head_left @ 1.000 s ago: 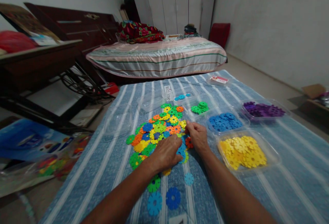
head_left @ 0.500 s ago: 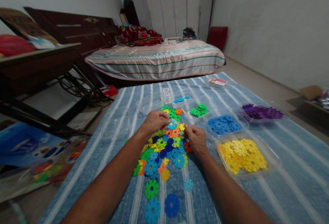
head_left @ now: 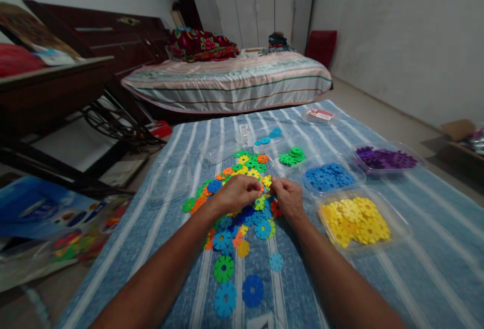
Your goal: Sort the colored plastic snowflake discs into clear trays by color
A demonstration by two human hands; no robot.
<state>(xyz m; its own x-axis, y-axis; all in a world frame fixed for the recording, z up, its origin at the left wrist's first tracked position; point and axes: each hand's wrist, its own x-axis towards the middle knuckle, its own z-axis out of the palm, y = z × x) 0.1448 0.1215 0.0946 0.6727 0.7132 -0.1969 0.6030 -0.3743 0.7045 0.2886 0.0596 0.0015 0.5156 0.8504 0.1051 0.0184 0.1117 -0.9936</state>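
My left hand (head_left: 241,191) is curled over a pile of flower-shaped plastic discs, its fingertips low among them. Whatever is between those fingers is hidden. A yellow flower disc (head_left: 266,182) sits at the pinched thumb and finger of my right hand (head_left: 289,196). The pile mixes several colours, with a lime disc (head_left: 259,203) just below my left fingers and an orange disc (head_left: 277,208) under my right hand. Closer to me lie a green disc (head_left: 223,268), a light blue disc (head_left: 225,299) and a dark blue disc (head_left: 253,290).
Clear tubs hold yellow discs (head_left: 355,222), blue discs (head_left: 328,177), purple discs (head_left: 385,160) and green discs (head_left: 292,156). Light blue discs (head_left: 263,141) lie in a farther tub. Another clear container (head_left: 170,180) is on the left of the striped cloth (head_left: 434,248).
The light blue disc has left my left hand, which has come down onto the pile. Another light blue disc now shows at the far tub. My right hand has hardly moved.
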